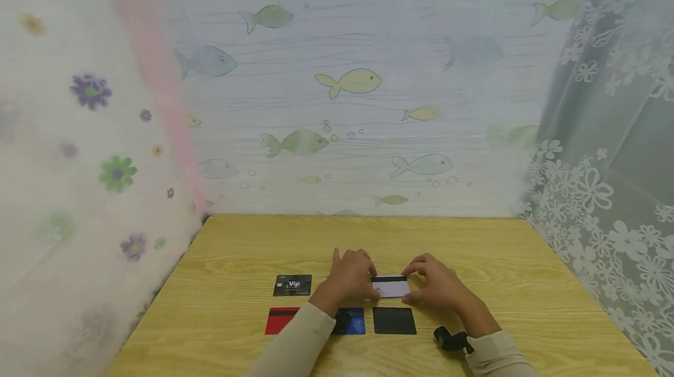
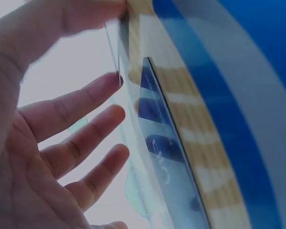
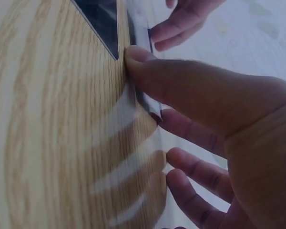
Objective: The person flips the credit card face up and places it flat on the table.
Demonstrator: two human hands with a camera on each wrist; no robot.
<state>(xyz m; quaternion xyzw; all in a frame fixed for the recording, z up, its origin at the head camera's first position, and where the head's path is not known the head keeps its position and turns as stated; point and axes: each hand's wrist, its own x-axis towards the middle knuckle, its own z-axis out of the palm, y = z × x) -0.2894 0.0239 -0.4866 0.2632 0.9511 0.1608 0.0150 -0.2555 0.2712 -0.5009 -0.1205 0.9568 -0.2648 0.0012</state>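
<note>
"What's nearest?"

"A red card (image 1: 279, 321), a blue card (image 1: 354, 321) and a black card (image 1: 394, 321) in a row. A sleeve (image 1: 301, 343) hides bits of two."

"And past them?"

"The white card (image 1: 391, 288). The left hand (image 1: 350, 276) pinches one end, the right hand (image 1: 438, 284) the other, maybe to keep it straight. I can't quite tell if it touches the table (image 1: 474, 242)."

"Behind?"

"A sheet with fish (image 1: 363, 81)."

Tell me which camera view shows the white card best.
The head view: the white card shows its face and dark stripe. The left wrist view catches a thin sliver; the right wrist view, a slanted strip partly behind the right hand.
</note>
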